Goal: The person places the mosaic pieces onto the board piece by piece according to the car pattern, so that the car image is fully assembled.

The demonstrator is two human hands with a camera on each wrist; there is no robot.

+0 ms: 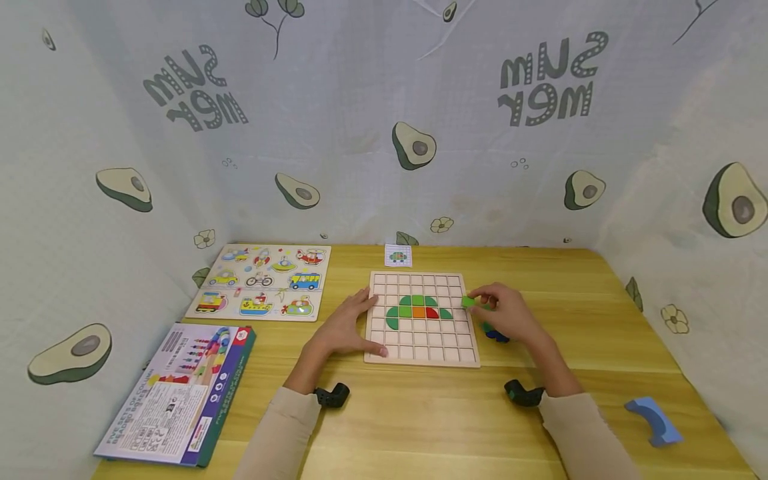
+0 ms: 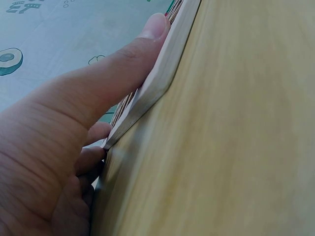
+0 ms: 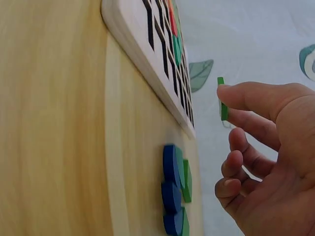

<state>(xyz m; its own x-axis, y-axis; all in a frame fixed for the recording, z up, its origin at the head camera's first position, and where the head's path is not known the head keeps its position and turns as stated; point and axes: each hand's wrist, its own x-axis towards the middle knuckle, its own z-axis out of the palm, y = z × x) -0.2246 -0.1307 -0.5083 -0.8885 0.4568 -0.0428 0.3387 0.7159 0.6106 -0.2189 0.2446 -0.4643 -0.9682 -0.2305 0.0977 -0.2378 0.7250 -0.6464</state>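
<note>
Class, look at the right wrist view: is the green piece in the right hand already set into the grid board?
No: the fingers pinch the green piece clear of the grid board.

Wooden table [image 1: 432,420], grid board [image 1: 422,360], box [image 1: 180,393]

A small flat green tile [image 1: 469,302] is pinched in the right hand [image 1: 507,313], held just above the right edge of the grid board [image 1: 420,357]; the pale wooden board lies flat near the middle of the tabletop, its centre squares filled with green, orange and red tiles [image 1: 418,311]; the left hand [image 1: 348,325] rests on its left edge.
</note>
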